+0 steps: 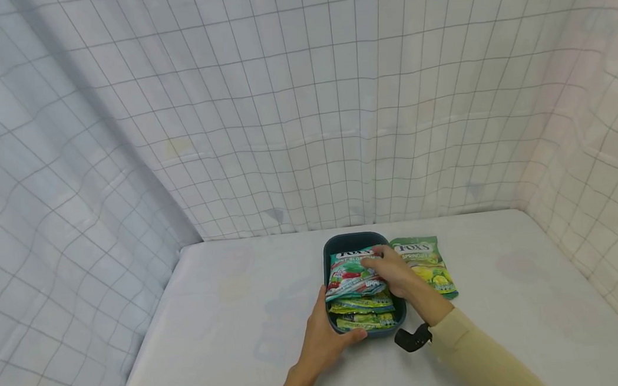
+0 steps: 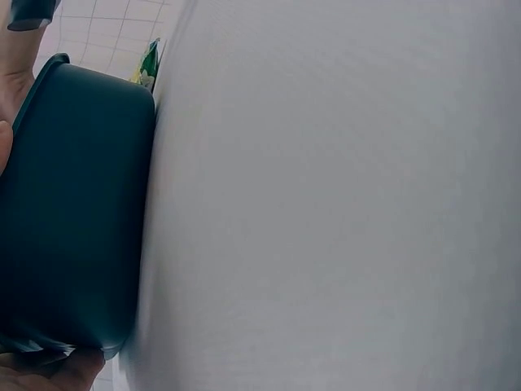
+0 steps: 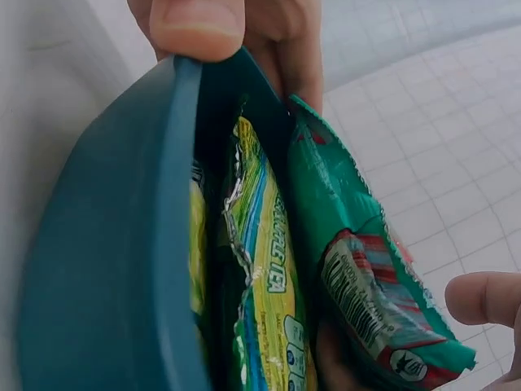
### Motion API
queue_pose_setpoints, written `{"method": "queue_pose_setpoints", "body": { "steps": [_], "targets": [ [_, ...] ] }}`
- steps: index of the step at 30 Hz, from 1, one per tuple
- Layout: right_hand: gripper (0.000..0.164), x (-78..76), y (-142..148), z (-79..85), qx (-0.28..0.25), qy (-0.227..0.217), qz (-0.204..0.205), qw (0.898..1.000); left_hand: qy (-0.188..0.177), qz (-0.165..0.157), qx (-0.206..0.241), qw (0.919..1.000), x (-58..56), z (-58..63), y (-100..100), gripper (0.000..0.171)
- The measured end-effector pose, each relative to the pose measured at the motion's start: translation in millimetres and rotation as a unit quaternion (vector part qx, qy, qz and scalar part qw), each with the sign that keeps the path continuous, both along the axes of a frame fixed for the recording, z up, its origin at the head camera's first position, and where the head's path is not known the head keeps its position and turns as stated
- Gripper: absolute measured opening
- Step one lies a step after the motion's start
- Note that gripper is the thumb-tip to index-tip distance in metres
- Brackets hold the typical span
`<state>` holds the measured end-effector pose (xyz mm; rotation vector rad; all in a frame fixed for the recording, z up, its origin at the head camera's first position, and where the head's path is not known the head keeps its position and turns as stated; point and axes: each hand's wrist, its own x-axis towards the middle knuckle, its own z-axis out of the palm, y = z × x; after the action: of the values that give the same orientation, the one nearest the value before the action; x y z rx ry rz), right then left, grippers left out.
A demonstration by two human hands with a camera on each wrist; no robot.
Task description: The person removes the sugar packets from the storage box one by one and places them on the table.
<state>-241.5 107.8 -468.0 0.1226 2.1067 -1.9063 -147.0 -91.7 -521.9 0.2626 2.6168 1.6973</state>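
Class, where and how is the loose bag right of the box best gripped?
Probably pinch the right edge of the loose bag, coming from the right: it lies flat on the table with that edge exposed, while the box and right hand crowd its left side.

On my head feed I'm reading FOX'S in capitals across the top of the teal bag (image 1: 350, 278), and the line beneath is looking like MINT BLOSSOM, though it's coming through too small for me to swear to it. The green-and-yellow bag (image 1: 433, 270) is also carrying FOX'S, with a smaller line starting SPRING under it. Through the right wrist view I'm making out APPLE TEA running lengthwise on a yellow bag (image 3: 277, 326), while the teal bag is showing a striped barcode (image 3: 352, 287) and a round emblem (image 3: 408, 365).
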Motion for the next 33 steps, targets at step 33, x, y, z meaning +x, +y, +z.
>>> {"method": "queue_pose_setpoints", "body": {
  "steps": [33],
  "targets": [
    [0.067, -16.0, -4, -14.1, -0.105, -0.043, 0.014, 0.993, 0.0, -0.001, 0.013, 0.9999, -0.9, 1.3, -1, 0.123]
  ]
}}
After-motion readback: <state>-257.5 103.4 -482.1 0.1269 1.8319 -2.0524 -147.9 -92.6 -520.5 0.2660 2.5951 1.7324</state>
